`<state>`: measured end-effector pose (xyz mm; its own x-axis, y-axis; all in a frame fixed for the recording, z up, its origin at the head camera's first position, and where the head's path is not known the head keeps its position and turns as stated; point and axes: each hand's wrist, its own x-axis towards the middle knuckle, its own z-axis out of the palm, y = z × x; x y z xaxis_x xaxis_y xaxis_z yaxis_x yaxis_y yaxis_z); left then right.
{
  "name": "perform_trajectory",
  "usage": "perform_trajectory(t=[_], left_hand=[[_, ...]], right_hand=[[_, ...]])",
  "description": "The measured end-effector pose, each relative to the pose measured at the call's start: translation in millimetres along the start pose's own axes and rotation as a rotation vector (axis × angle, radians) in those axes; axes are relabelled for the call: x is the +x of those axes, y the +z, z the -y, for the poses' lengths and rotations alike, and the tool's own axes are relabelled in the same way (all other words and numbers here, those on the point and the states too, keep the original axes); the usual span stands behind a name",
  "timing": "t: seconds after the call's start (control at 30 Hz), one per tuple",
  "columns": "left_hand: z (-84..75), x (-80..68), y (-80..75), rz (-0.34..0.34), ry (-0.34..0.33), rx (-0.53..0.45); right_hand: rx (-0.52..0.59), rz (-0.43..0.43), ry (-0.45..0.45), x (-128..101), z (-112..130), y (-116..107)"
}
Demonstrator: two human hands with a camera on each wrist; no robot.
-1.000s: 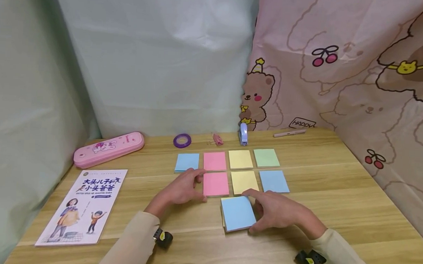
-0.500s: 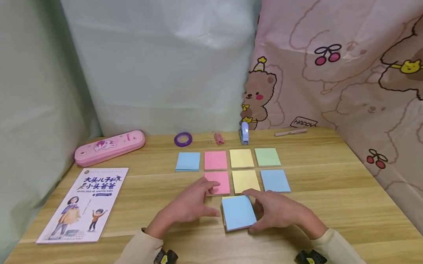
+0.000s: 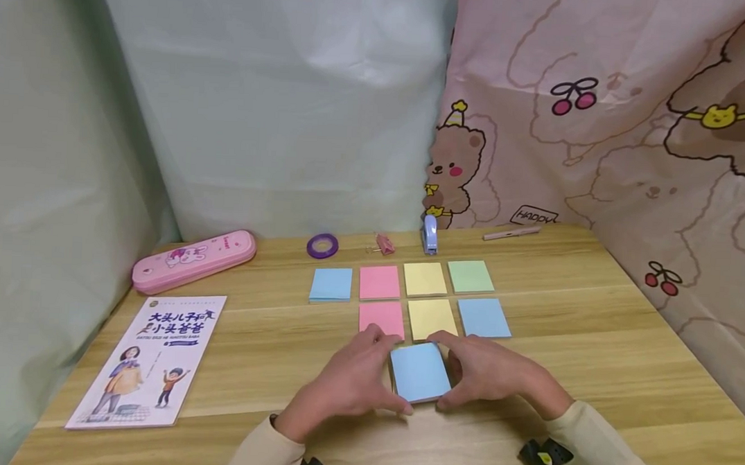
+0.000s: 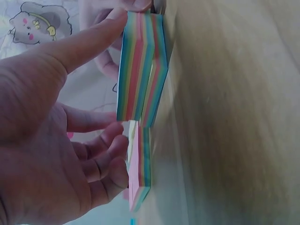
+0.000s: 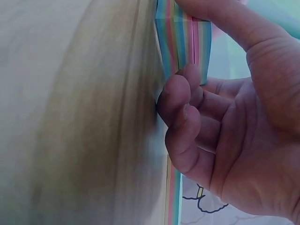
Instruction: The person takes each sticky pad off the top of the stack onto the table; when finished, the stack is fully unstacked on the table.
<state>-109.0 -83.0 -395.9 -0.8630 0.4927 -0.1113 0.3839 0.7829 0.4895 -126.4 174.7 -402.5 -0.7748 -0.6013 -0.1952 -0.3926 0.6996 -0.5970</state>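
Both hands close in on one blue-topped pad of sticky notes [image 3: 420, 372], which lies on the wooden surface [image 3: 592, 353] between them. The left hand [image 3: 347, 382] has its fingers [image 3: 377, 337] curled round the pad's left edge, the thumb down at the near left corner; in the left wrist view the thumb [image 4: 89, 40] lies along the striped side of the stack [image 4: 140, 70] while the other fingers bend loosely beside it. The right hand [image 3: 488, 373] grips the pad's right edge, forefinger reaching along the far edge and thumb tucked at the near right corner; the right wrist view shows bent fingertips [image 5: 176, 101] pressed against the rainbow-layered side [image 5: 185, 40] where it meets the surface. Neither hand is spread wide: the fingers are half curled, just enough to clasp the pad's thickness.

Just beyond the fingertips lie a pink pad [image 3: 381, 317] and a yellow pad [image 3: 432, 318], with a further blue pad [image 3: 484, 317] beyond the right hand's knuckles
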Motion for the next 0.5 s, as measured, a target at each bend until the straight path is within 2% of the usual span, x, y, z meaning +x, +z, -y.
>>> perform_trajectory(t=[0.23, 0.5], left_hand=[[-5.9, 0.9, 6.0, -0.019, -0.007, 0.06], [-5.4, 2.4, 7.9, 0.012, 0.021, 0.09]], right_hand=[[-0.021, -0.007, 0.033, -0.2, 4.3, 1.5], [-0.153, -0.046, 0.068, 0.6, 8.1, 5.3]])
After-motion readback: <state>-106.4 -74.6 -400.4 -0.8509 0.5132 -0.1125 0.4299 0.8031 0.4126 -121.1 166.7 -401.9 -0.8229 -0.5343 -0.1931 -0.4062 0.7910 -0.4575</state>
